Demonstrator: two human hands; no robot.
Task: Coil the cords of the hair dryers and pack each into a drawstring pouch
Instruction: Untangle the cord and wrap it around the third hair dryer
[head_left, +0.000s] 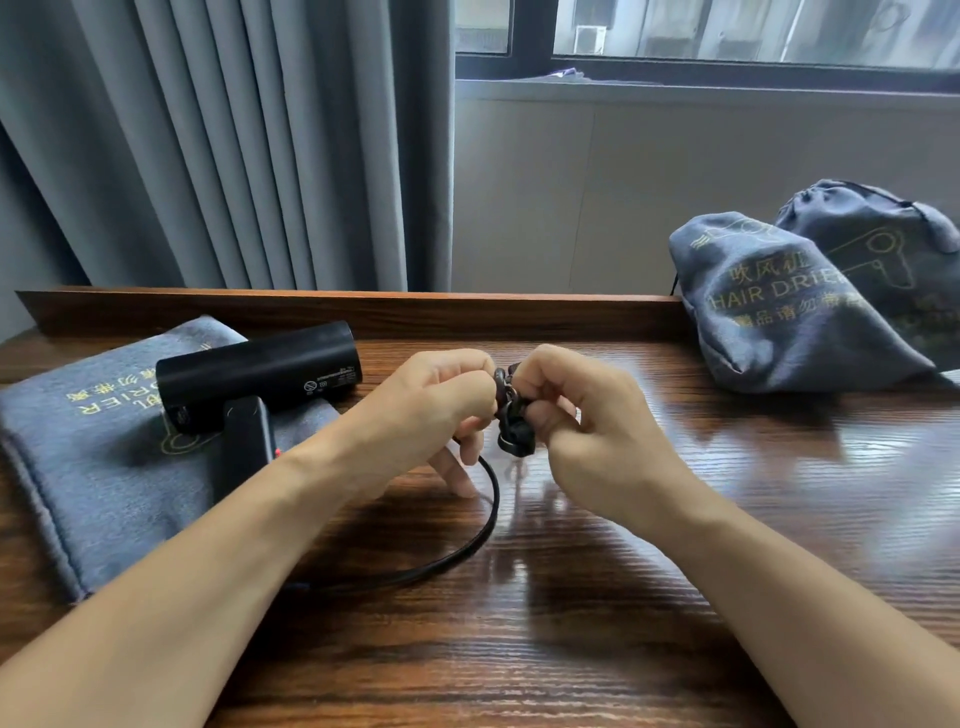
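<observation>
The head camera looks down on a dark wooden table set against a wall beneath a window, with grey curtains filling the upper left of the frame. Near the centre, the left hand and the right hand meet knuckle to knuckle, and both have their fingers curled round a small bundle of black cord held between them, just above the tabletop. From that bundle the loose cord drops and sweeps in an arc down and to the left, passing under the left forearm.

At the left of the frame a black hair dryer lies on its side, barrel pointing right and handle toward the viewer, resting on a flat grey drawstring pouch printed with yellow lettering. A small red mark shows near the bottom of the handle.

At the upper right, two filled grey pouches stand against the wall at the table's back edge. The nearer filled pouch reads "HAIR DRIER" in yellow and leans against the rear filled pouch, which bears a yellow hair-dryer outline. Both are well apart from the hands.
</observation>
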